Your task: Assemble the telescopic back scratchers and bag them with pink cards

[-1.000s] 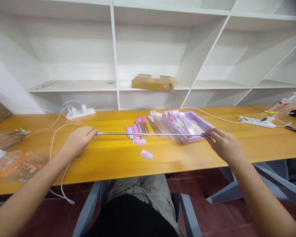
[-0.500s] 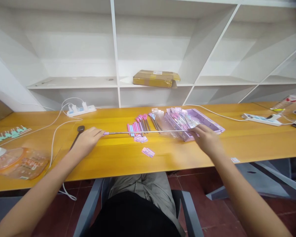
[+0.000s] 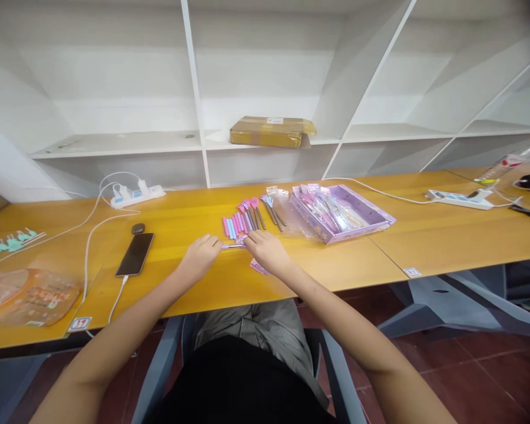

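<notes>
My left hand [image 3: 203, 254] and my right hand [image 3: 265, 248] are close together over the table, both closed on a telescopic back scratcher [image 3: 233, 246]. Only a short piece of its purple grip and metal rod shows between them; my right hand hides the other end. Just beyond lie pink, blue and purple grip sleeves [image 3: 234, 225] in a row. Beside these are back scratchers with pink claw heads [image 3: 254, 204] and others with blue claw heads [image 3: 268, 202]. A small printed card [image 3: 259, 267] lies partly behind my right hand.
A purple tray [image 3: 377, 225] holds wrapped back scratchers. At left are a phone [image 3: 135, 254], a large orange-labelled bottle [image 3: 35, 297] and a power strip [image 3: 138, 196]. A cardboard box [image 3: 269, 132] sits on the shelf; another power strip [image 3: 461, 199] is at right.
The back scratcher's long rod has been pushed in and is now short. My right hand has moved left, close to my left hand, which has shifted a little right.
</notes>
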The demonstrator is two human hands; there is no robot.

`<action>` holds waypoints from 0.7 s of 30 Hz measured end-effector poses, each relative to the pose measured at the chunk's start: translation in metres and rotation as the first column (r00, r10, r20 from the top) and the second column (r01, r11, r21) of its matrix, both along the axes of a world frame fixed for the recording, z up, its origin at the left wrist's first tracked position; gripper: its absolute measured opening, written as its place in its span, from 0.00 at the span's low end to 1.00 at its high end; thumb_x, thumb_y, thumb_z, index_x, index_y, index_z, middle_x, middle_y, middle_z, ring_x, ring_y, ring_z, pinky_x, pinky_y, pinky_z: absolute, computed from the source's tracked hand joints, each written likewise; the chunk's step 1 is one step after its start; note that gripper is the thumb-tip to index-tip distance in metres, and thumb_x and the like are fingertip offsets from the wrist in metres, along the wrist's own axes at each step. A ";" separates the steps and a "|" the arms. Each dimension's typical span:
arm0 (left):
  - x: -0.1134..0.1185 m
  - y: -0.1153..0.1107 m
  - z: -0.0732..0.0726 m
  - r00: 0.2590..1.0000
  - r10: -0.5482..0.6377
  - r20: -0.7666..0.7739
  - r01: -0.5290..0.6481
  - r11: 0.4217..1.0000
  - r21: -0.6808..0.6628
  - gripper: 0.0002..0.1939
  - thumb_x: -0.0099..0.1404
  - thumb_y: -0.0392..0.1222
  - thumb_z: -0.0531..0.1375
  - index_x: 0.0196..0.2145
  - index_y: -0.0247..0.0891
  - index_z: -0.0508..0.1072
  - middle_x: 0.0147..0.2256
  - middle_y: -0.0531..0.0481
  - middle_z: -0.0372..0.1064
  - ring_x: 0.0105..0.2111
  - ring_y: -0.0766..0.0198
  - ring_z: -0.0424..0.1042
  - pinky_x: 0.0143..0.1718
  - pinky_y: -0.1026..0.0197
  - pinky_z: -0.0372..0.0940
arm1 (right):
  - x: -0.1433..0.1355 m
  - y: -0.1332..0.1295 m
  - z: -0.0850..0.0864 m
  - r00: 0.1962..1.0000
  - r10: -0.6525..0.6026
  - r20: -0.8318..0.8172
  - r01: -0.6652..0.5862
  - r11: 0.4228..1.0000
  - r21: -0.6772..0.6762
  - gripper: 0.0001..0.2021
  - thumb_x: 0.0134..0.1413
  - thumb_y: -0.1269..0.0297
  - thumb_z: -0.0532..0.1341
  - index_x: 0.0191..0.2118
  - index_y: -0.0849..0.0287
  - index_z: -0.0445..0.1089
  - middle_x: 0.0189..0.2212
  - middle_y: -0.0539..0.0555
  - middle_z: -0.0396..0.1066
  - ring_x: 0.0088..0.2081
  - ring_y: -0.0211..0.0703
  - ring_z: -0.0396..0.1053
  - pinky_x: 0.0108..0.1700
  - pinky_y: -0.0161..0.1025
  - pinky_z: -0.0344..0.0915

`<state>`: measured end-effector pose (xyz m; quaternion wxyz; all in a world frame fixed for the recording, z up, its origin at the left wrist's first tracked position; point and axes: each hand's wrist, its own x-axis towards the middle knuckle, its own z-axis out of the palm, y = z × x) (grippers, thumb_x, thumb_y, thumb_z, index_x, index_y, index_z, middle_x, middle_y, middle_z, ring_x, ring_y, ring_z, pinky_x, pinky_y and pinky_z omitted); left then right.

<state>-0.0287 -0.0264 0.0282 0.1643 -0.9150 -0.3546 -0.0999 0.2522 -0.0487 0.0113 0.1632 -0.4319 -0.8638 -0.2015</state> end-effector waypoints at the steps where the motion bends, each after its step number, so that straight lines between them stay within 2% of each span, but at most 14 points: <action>1: 0.001 0.000 -0.001 1.000 0.001 0.002 -0.001 1.000 -0.001 0.11 0.82 0.37 0.55 0.43 0.36 0.76 0.40 0.42 0.74 0.42 0.52 0.70 0.43 0.53 0.64 | -0.001 0.001 -0.001 1.000 -0.007 -0.006 0.007 1.000 0.004 0.01 0.73 0.70 0.64 0.46 0.60 0.74 0.41 0.58 0.73 0.42 0.51 0.66 0.43 0.45 0.54; 10: 0.002 -0.001 -0.006 1.000 0.007 0.028 -0.005 0.997 -0.072 0.09 0.81 0.40 0.58 0.46 0.36 0.78 0.42 0.43 0.75 0.43 0.52 0.71 0.44 0.52 0.64 | -0.001 0.002 -0.006 1.000 0.024 0.014 -0.024 0.999 0.026 0.04 0.73 0.70 0.65 0.49 0.60 0.73 0.43 0.59 0.73 0.44 0.52 0.66 0.44 0.46 0.54; 14: 0.002 -0.001 -0.010 1.000 0.017 0.014 -0.016 0.998 -0.064 0.08 0.80 0.37 0.58 0.46 0.36 0.79 0.41 0.42 0.74 0.43 0.52 0.71 0.44 0.52 0.64 | -0.001 0.001 -0.006 1.000 0.011 0.027 -0.012 1.000 0.029 0.02 0.74 0.69 0.64 0.46 0.60 0.74 0.42 0.59 0.74 0.43 0.52 0.67 0.44 0.46 0.54; 21: 0.002 0.001 -0.010 0.999 0.018 0.037 -0.016 0.998 -0.057 0.09 0.80 0.37 0.57 0.45 0.36 0.78 0.41 0.43 0.74 0.43 0.52 0.71 0.44 0.52 0.63 | 0.000 0.000 -0.006 1.000 -0.004 0.009 0.004 1.000 0.028 0.04 0.76 0.68 0.63 0.45 0.60 0.75 0.42 0.58 0.76 0.43 0.51 0.67 0.45 0.46 0.55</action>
